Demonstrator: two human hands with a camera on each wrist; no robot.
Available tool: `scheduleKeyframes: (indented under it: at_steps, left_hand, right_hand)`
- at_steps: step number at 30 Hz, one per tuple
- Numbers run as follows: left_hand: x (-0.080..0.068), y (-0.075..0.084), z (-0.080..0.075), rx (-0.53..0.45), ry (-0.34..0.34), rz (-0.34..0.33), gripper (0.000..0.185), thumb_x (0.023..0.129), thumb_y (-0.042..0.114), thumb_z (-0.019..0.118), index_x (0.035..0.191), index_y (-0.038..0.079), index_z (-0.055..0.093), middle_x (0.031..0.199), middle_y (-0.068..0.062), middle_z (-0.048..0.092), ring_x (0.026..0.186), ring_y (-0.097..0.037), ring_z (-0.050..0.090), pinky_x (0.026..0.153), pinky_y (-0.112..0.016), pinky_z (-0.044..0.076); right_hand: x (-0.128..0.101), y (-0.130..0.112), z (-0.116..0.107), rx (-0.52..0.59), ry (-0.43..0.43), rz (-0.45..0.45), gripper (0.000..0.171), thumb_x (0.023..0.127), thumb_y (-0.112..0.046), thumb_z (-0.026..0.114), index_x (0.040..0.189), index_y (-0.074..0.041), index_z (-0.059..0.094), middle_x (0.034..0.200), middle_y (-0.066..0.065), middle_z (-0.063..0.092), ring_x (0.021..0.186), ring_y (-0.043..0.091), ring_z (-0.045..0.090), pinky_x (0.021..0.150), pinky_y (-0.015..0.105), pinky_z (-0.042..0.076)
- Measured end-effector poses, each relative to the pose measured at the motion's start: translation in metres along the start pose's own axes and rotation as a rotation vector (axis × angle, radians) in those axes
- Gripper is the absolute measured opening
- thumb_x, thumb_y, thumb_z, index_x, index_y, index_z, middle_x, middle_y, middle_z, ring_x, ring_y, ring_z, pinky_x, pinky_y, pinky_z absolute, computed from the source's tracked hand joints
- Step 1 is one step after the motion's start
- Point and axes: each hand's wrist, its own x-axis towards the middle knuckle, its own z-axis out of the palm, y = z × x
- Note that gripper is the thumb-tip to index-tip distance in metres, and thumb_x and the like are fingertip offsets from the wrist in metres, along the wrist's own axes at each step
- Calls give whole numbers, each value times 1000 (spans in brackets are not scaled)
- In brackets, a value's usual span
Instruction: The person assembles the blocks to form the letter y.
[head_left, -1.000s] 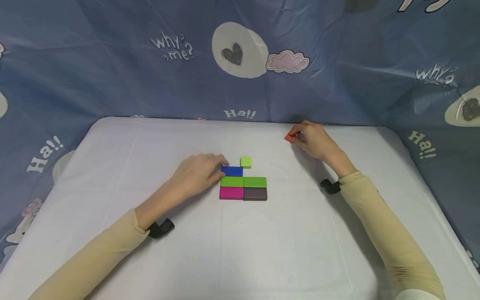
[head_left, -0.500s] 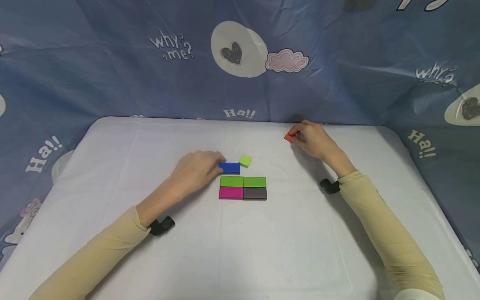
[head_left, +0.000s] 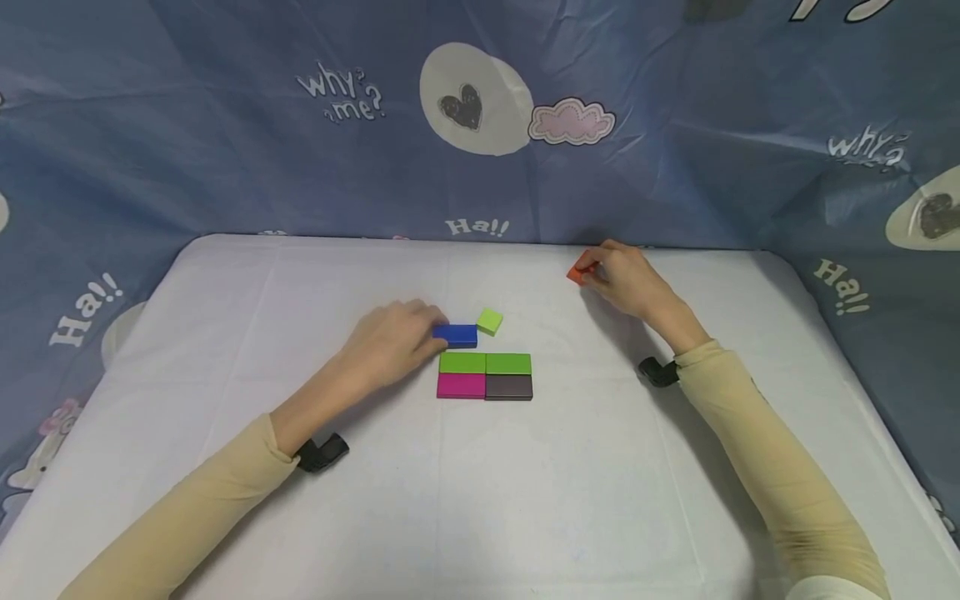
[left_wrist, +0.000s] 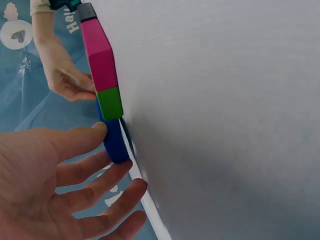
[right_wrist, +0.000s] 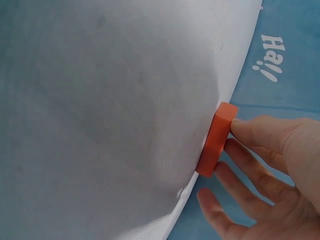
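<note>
At the near side of the worktop [head_left: 540,508], which is spread with white cloth, two beige sleeves reach in, the left sleeve [head_left: 180,508] and the right sleeve [head_left: 780,467], each with a black device at the wrist, the left device [head_left: 322,453] and the right device [head_left: 659,372]. Further in lies a neat two-by-two set: a magenta block [head_left: 461,386] and a dark grey block [head_left: 509,387] side by side in the nearer row, with a left green block [head_left: 462,363] and a right green block [head_left: 508,364] against them behind. Past a narrow gap sits a blue block [head_left: 456,337], pinched at its left end by the left hand [head_left: 393,340]; its grip is narrowed to the block's width, thumb on the near side (the other fingers are spread apart in the left wrist view). Just beyond the blue block's right end is a small lime block [head_left: 490,321], turned askew; whether they touch I cannot tell. Farther off, near the worktop's far edge, the right hand [head_left: 630,279] holds an orange block [head_left: 579,273] between thumb and fingers, its grip likewise drawn in onto the block. Behind hangs a blue printed backdrop [head_left: 337,167].
</note>
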Motion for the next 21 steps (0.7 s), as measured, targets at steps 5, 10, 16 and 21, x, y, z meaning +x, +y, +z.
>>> scheduleKeyframes:
  at_steps: [5,10,16,21]
  left_hand:
    - [-2,0,-4,-30,-11,-23,38,100,34,63,127,8,67,114,-12,70,95,-27,67,79,-43,58]
    - [0,1,-2,-47,-1,-44,41,102,38,58,130,8,63,116,-12,65,94,-26,65,78,-43,57]
    - [3,3,0,-65,24,-41,42,104,40,54,128,6,62,114,-12,63,88,-23,63,74,-39,56]
    - [6,5,0,-77,74,-30,40,104,40,53,125,7,63,111,-10,62,82,-21,59,68,-35,53]
  right_hand:
    - [0,0,0,-4,5,-6,22,93,-6,70,114,-5,73,110,15,69,99,28,66,86,42,55]
    - [0,0,0,-1,8,-8,22,93,-5,70,114,-5,73,110,15,69,99,29,66,85,42,55]
    - [1,-1,-1,1,2,-13,21,93,-7,70,114,-4,73,110,15,69,100,29,65,86,42,55]
    - [1,-1,-1,1,8,-16,21,93,-6,71,113,-5,73,108,15,69,99,29,65,86,42,55]
